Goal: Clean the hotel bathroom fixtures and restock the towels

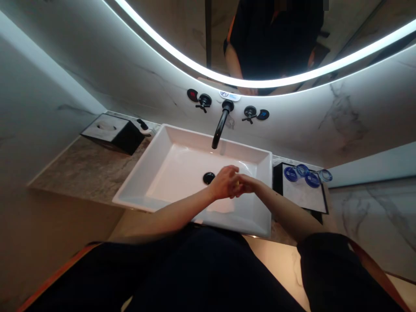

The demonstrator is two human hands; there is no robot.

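Observation:
Both my hands are over the white rectangular sink (152, 164), pressed together. My left hand (224, 182) is curled over my right hand (248, 185), fingers wrapped round each other; whether anything lies between them is hidden. They hover just right of the black drain (209, 177) and in front of the black wall spout (221, 125). No water stream is visible from the spout.
Two black cross handles (204, 102) (249, 113) flank the spout on the marble wall. A black tissue box (112, 132) stands on the stone counter at left, a black tray (303, 193) with blue-capped items at right. A lit mirror (266, 39) hangs above.

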